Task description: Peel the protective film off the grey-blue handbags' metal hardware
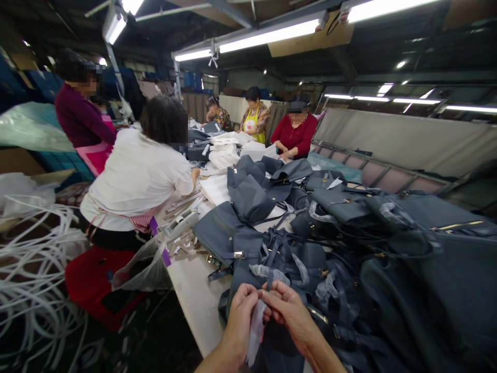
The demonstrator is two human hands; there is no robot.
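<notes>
My left hand [241,316] and my right hand [286,310] meet at the lower middle, thumbs and fingers pinched close together. Between them hangs a strip of thin whitish wrapping [255,334], its upper end in the fingers of my left hand. A dark strap [269,277] rises from the fingertips of my right hand. Under and behind both hands lie dark blue-grey bags [223,228] with gold-coloured buckles [238,254]. Some of their handles are wrapped in clear film [301,269]. The fingertips partly hide where strap and wrapping meet.
Dark bags cover the right of the pale table [196,295]. A person in white [135,176] sits at the left by a red stool [91,280]. Others work at the far end near white stacks [225,150]. White tubing [34,259] is heaped at far left.
</notes>
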